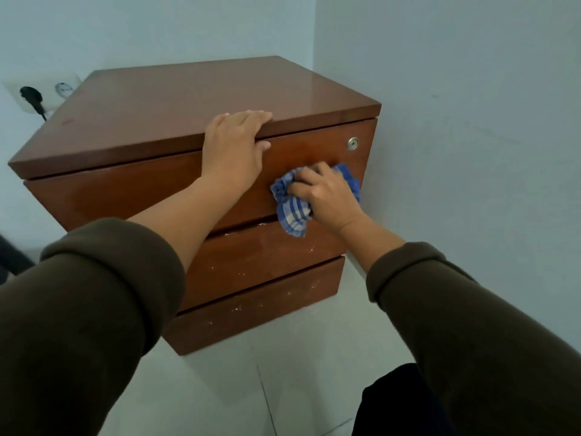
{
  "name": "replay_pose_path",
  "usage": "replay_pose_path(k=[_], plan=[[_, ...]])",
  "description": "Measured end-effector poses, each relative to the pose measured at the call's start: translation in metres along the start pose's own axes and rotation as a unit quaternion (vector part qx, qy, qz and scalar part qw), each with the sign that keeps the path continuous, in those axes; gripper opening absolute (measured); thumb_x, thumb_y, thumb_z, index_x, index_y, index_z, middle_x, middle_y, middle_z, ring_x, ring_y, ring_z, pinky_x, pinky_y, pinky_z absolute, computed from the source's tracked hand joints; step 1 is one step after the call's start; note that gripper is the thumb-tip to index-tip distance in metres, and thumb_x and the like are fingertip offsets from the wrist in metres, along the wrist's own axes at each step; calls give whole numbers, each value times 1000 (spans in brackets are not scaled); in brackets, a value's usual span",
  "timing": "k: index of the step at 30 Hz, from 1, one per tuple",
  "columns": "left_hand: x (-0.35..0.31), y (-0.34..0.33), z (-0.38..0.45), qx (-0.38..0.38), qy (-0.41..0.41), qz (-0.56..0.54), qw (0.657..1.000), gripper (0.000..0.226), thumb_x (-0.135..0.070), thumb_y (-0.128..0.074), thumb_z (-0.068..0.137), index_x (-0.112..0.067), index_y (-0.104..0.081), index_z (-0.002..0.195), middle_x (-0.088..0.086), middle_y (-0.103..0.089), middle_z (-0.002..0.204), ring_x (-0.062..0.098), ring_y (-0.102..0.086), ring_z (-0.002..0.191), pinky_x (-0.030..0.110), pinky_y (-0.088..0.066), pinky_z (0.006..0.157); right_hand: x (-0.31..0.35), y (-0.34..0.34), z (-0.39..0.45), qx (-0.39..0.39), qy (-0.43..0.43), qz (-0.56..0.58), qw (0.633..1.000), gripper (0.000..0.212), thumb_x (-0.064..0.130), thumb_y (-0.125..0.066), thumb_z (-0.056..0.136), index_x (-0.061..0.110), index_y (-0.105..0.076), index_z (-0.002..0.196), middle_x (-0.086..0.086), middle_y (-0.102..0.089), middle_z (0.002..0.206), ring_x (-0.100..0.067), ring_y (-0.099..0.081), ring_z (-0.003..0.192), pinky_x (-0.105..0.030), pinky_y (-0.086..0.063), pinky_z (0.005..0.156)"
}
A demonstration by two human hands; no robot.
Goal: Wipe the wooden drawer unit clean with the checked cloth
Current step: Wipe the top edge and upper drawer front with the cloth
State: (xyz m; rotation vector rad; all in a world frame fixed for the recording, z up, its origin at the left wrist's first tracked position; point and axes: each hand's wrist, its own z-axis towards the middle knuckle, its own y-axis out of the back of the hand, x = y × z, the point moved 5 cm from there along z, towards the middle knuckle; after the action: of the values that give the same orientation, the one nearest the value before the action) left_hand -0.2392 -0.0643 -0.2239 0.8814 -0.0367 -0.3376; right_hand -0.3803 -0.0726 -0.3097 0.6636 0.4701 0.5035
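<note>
Pale blue walls meet in a corner behind the wooden drawer unit [195,121], which stands on a light tiled floor [239,388] with a wall socket [41,92] and a black plug just beside its back left edge. I have my left hand [234,146] on the front edge of the top, fingers laid over it and thumb under the lip, bracing the unit. My right hand [327,196] holds the bunched checked cloth [290,212] against the top drawer front [151,196], below the round lock [353,143].

My worry is the push itself: wiping hard could shift the unit toward the wall if my left hand slips off the glossy top. A loose tail of the cloth hangs over the gap above the middle drawer [261,262] and might snag there. White specks on the middle and bottom drawer [257,309] fronts look dried on, so a light pass may leave them.

All three drawers are closed; I cannot tell what is inside.
</note>
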Motion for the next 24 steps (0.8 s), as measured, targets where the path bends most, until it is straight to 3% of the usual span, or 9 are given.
replay_pose_path(k=[4, 8, 11, 13, 17, 20, 24], plan=[[0, -2, -3, -36, 15, -10, 999, 43, -17, -60, 90, -19, -52, 132, 2, -58, 132, 21, -47, 128, 35, -25, 111, 5, -44, -43, 109, -11, 19, 994, 22, 0, -72, 61, 15, -74, 78, -8, -67, 82, -32, -61, 67, -34, -53, 50], [0, -2, -3, -47, 7, -9, 999, 43, -16, -60, 89, -19, -53, 132, 2, -59, 131, 21, -48, 127, 35, -25, 111, 8, -52, -48, 141, -44, 42, 988, 26, 0, -62, 60, 15, -75, 77, -8, -66, 80, -32, -61, 66, -33, -53, 52], [-1, -1, -4, -44, 13, -8, 999, 43, -17, -60, 90, -19, -52, 132, 2, -58, 133, 21, -47, 129, 34, -24, 111, 6, -45, -44, 204, -44, 53, 977, 33, -4, -65, 72, 12, -73, 99, -13, -64, 98, -36, -60, 84, -39, -50, 65], [-2, 1, -5, -37, 17, -7, 999, 43, -17, -59, 91, -19, -51, 133, 3, -57, 134, 21, -46, 130, 34, -23, 111, 5, -35, -42, 224, -35, 63, 972, 36, -5, -66, 73, 10, -71, 105, -15, -63, 102, -38, -59, 86, -40, -49, 65], [-3, 0, -3, -20, 14, 5, 1000, 41, -21, -56, 93, -20, -50, 133, 3, -57, 134, 22, -46, 128, 36, -24, 112, -5, -5, -32, 135, 8, 51, 990, 32, -3, -72, 62, 12, -74, 90, -13, -68, 87, -35, -63, 69, -36, -52, 51], [-6, -3, 3, -7, 11, 26, 1000, 38, -27, -52, 94, -19, -50, 132, 4, -57, 133, 23, -47, 128, 38, -23, 112, -24, 27, -18, -7, -5, -15, 1000, 18, 10, -64, 74, 19, -73, 87, -8, -70, 89, -31, -65, 76, -35, -49, 59], [-29, -13, 14, 17, -18, 35, 999, 42, -24, -48, 96, -19, -45, 137, 3, -47, 143, 20, -34, 139, 42, -15, 117, -57, 58, 2, -148, -129, -106, 975, 19, 20, -65, 76, 33, -70, 88, -5, -69, 98, -25, -50, 99, -42, -41, 78]])
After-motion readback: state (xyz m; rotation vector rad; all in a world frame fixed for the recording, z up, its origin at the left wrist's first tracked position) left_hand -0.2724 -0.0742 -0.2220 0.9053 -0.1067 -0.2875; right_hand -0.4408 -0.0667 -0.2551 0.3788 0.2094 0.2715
